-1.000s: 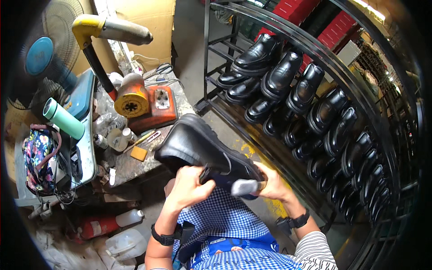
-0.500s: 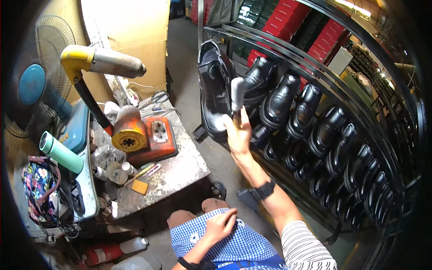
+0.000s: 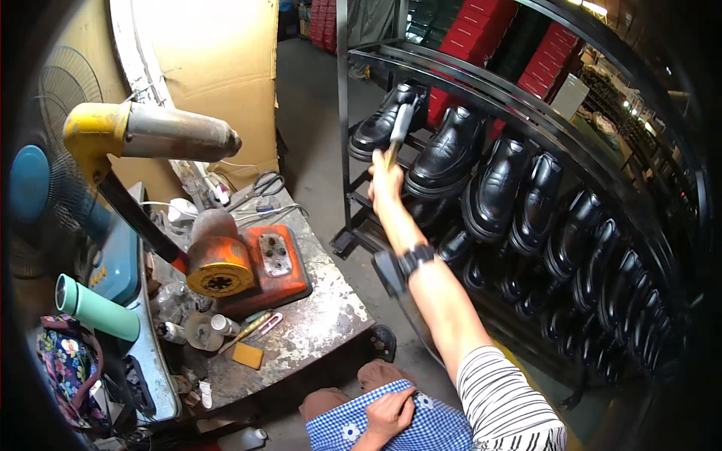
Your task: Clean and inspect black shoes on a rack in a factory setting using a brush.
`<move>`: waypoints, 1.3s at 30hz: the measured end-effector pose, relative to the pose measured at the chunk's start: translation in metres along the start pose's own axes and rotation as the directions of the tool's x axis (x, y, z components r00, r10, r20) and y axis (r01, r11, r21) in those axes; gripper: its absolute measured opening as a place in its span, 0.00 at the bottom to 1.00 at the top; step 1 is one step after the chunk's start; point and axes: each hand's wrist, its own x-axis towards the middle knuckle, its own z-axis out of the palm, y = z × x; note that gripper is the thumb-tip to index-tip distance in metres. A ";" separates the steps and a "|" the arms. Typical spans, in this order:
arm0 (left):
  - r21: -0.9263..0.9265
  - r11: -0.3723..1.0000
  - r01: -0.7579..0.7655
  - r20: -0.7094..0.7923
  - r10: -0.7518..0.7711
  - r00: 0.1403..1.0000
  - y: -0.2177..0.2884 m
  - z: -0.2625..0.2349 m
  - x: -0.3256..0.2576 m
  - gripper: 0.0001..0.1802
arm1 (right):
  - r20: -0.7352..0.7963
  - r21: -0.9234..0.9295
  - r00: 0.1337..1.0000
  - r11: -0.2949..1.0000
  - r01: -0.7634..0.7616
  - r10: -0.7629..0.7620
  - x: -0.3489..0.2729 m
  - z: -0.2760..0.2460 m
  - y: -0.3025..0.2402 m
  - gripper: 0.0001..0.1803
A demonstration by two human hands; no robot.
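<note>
Since half a second ago, the shoe has gone over to the end of the rack, where it sits toe toward lower left; I see the right hand clamped around the tool, whose pale head crosses in front of the shoe; whether hand and shoe touch, I cannot tell. The left hand lies half curled on the apron; I cannot tell if it holds anything. My worry is the tool scuffing the glossy leather, or a sideways knock tipping the shoe off the end; the next shoe and the rails crowd the right side; the table, bearing an orange machine, flanks the left.
</note>
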 end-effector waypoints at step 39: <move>0.130 0.990 -0.046 0.249 0.012 0.968 0.005 0.022 0.013 0.09 | 0.242 -0.775 0.926 0.516 0.365 -0.291 -0.156 -0.387 0.033 0.21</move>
